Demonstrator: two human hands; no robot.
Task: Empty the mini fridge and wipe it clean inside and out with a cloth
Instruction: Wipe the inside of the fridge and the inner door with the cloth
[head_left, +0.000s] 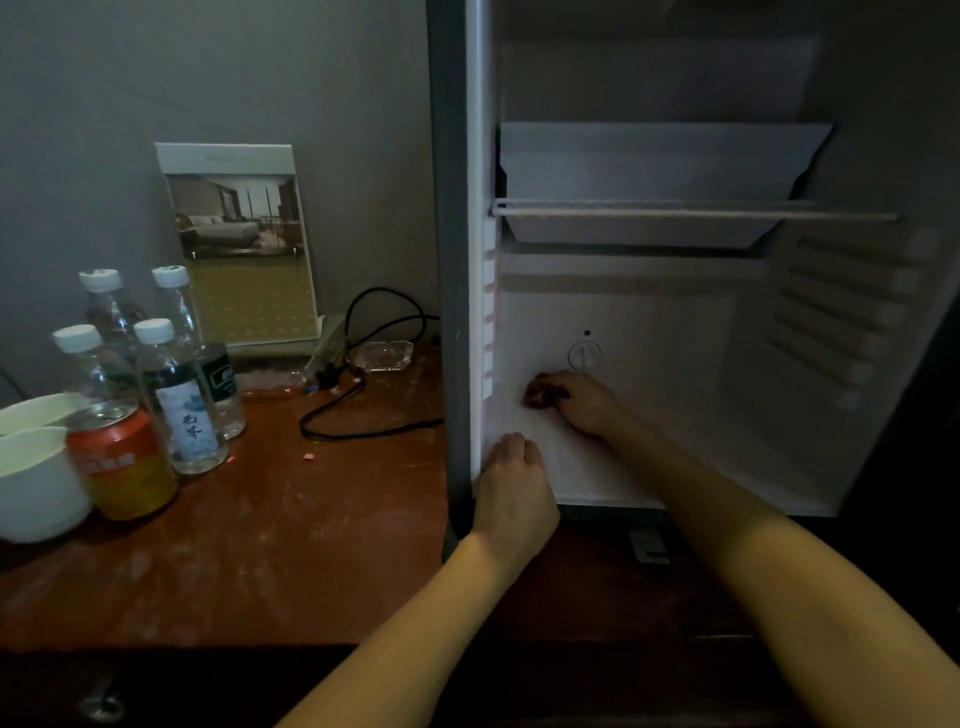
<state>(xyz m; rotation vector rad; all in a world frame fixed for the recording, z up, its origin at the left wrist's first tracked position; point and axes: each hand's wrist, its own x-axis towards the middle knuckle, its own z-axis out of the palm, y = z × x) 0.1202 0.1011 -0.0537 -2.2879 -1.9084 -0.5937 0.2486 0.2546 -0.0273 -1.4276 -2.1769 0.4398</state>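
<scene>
The white mini fridge (675, 452) stands open on the wooden table, its lower compartment holding nothing but my hand. My right hand (582, 402) is deep inside near the back wall, below the round dial (584, 355), gripping a small dark reddish cloth (537, 397) against the fridge floor. My left hand (511, 486) rests on the fridge's front left edge with its fingers curled onto the frame. A wire shelf (696, 210) and a freezer tray (660, 176) sit above.
On the table (311, 519) to the left stand several water bottles (179, 395), an orange drink can (122, 460) and white bowls (36, 478). Behind them are a framed card (241, 244), a glass ashtray (382, 355) and a black power cord (358, 410).
</scene>
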